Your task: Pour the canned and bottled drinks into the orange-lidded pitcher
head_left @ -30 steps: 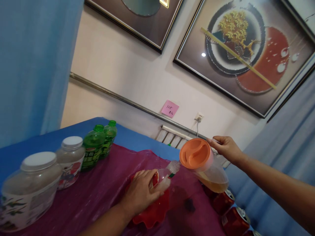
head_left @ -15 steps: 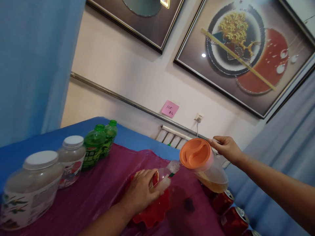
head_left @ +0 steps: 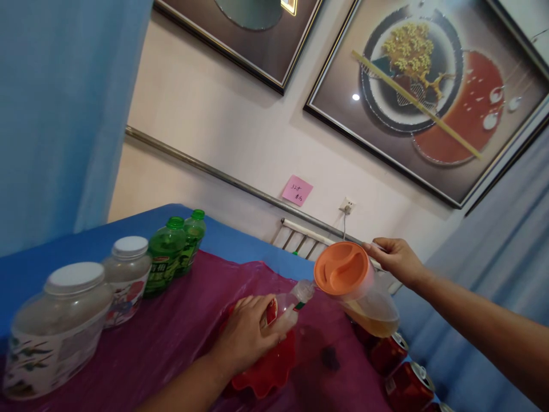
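My left hand [head_left: 249, 332] is wrapped round a clear plastic bottle [head_left: 286, 306] with a red label, tilted over a red scalloped bowl [head_left: 268, 375]. The bottle's mouth lies close to the spout side of a pitcher [head_left: 371, 306]. That pitcher is translucent, has an orange lid [head_left: 341, 268] and is tipped toward the bottle, with amber liquid low inside. My right hand [head_left: 397, 260] grips its handle, which the fingers mostly hide. I cannot make out a stream between pitcher and bottle.
Two white-lidded jars [head_left: 60, 332] and two green bottles [head_left: 165, 254] stand on the left. Several red cans [head_left: 407, 386] line the right edge. Magenta plastic sheeting [head_left: 171, 343] covers part of the blue table [head_left: 231, 234]. A metal rail [head_left: 214, 171] crosses the wall behind.
Both hands, the bottle and the pitcher hold nearly the same pose. The whole view has shifted very slightly.
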Demonstrator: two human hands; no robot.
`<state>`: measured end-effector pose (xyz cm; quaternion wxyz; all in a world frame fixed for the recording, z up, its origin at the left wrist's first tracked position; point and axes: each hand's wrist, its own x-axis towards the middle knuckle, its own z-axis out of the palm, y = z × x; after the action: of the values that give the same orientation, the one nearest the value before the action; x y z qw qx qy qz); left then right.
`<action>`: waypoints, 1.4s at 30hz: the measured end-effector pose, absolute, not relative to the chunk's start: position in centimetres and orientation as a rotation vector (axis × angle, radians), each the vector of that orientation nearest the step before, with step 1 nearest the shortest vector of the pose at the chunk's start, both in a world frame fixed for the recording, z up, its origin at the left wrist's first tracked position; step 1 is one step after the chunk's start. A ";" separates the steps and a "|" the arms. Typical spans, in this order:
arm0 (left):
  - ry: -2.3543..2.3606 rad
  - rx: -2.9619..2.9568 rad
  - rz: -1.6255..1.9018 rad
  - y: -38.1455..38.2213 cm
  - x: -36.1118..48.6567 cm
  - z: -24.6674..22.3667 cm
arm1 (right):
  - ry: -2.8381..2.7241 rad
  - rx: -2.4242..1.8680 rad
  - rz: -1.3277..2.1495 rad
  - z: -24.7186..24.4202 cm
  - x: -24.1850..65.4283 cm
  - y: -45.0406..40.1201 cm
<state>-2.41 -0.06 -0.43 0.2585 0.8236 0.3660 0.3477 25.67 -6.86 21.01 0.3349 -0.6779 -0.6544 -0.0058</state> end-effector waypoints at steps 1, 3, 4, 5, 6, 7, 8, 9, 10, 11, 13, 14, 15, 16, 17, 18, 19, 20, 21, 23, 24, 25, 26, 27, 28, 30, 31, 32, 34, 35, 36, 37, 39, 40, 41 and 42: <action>0.993 2.231 0.941 -0.1 -2.4 -0.4 | -1.707 -1.773 -0.010 21.0 25.6 -6.9; 0.992 2.227 0.950 -0.1 -2.4 -0.4 | -1.707 -1.779 -0.003 21.1 25.6 -6.9; 0.992 2.226 0.956 -0.1 -2.4 -0.4 | -1.708 -1.779 -0.004 21.1 25.5 -6.9; 0.992 2.227 0.961 -0.1 -2.4 -0.4 | -1.712 -1.779 -0.007 21.1 25.5 -7.0; 0.992 2.227 0.961 -0.1 -2.4 -0.4 | -1.716 -1.776 -0.009 21.1 25.5 -7.0; 0.994 2.227 0.955 -0.1 -2.4 -0.4 | -1.724 -1.773 -0.010 21.1 25.5 -7.0; 0.996 2.226 0.948 -0.1 -2.4 -0.4 | -1.732 -1.769 -0.013 21.2 25.6 -7.0; 0.998 2.223 0.943 -0.1 -2.4 -0.3 | -1.738 -1.764 -0.014 21.2 25.6 -7.0; 0.998 2.220 0.940 -0.2 -2.5 -0.3 | -1.742 -1.759 -0.016 21.2 25.6 -7.0; 0.998 2.219 0.936 -0.2 -2.5 -0.2 | -1.744 -1.757 -0.017 21.1 25.7 -7.0; 0.993 2.223 0.939 -0.2 -2.5 -0.2 | -1.740 -1.756 -0.023 21.1 25.8 -7.0; 0.992 2.225 0.943 -0.2 -2.5 -0.2 | -1.738 -1.760 -0.025 21.1 25.8 -7.0; 0.992 2.227 0.946 -0.2 -2.5 -0.2 | -1.736 -1.765 -0.026 21.1 25.8 -7.0; 0.993 2.229 0.947 -0.2 -2.5 -0.3 | -1.732 -1.769 -0.029 21.0 25.8 -7.0; 0.996 2.232 0.947 -0.2 -2.5 -0.3 | -1.729 -1.772 -0.032 21.0 25.8 -7.0; 0.998 2.233 0.948 -0.2 -2.5 -0.4 | -1.726 -1.774 -0.033 21.0 25.8 -7.0; 0.998 2.234 0.950 -0.1 -2.5 -0.5 | -1.724 -1.775 -0.032 21.0 25.7 -7.0; 0.996 2.233 0.956 -0.1 -2.5 -0.5 | -1.723 -1.774 -0.031 21.0 25.7 -7.0; 0.995 2.230 0.964 -0.1 -2.5 -0.6 | -1.722 -1.774 -0.031 21.0 25.7 -7.0; 0.993 2.218 0.974 -0.1 -2.4 -0.6 | -1.719 -1.769 -0.033 20.9 25.7 -7.0; 0.993 2.214 0.971 -0.1 -2.4 -0.7 | -1.719 -1.764 -0.032 21.0 25.7 -7.0; 0.993 2.211 0.967 -0.1 -2.4 -0.7 | -1.720 -1.758 -0.029 21.0 25.7 -7.0; 0.992 2.209 0.962 0.0 -2.4 -0.7 | -1.723 -1.752 -0.024 21.0 25.7 -7.0; 0.989 2.208 0.959 0.0 -2.4 -0.7 | -1.727 -1.748 -0.019 21.0 25.7 -7.0; 0.987 2.209 0.957 0.0 -2.4 -0.6 | -1.730 -1.748 -0.014 21.1 25.7 -7.0; 0.986 2.213 0.952 0.0 -2.4 -0.6 | -1.732 -1.750 -0.008 21.1 25.7 -7.0; 0.987 2.215 0.947 0.0 -2.4 -0.6 | -1.732 -1.751 -0.009 21.1 25.8 -6.9; 0.988 2.217 0.944 0.0 -2.4 -0.6 | -1.733 -1.751 -0.009 21.1 25.8 -6.9; 0.991 2.220 0.946 0.1 -2.4 -0.7 | -1.740 -1.749 -0.009 21.1 25.9 -6.9; 0.991 2.220 0.952 0.1 -2.4 -0.7 | -1.745 -1.747 -0.009 21.1 25.9 -6.9; 0.990 2.219 0.960 0.1 -2.4 -0.7 | -1.751 -1.747 -0.008 21.1 25.9 -6.9; 0.988 2.217 0.969 0.1 -2.4 -0.8 | -1.755 -1.747 -0.007 21.1 25.9 -6.9; 0.987 2.212 0.976 0.1 -2.4 -0.8 | -1.755 -1.750 -0.015 21.2 25.9 -7.0; 0.988 2.212 0.974 0.1 -2.4 -0.8 | -1.751 -1.754 -0.021 21.2 25.8 -7.0; 0.988 2.213 0.971 0.1 -2.4 -0.8 | -1.746 -1.758 -0.024 21.2 25.8 -7.0; 0.988 2.215 0.969 0.1 -2.4 -0.8 | -1.740 -1.763 -0.026 21.2 25.8 -7.0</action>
<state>-2.41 0.09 -0.82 0.2617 0.8186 0.3651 0.3580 25.81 -6.98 21.15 0.3261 -0.6728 -0.6640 -0.0101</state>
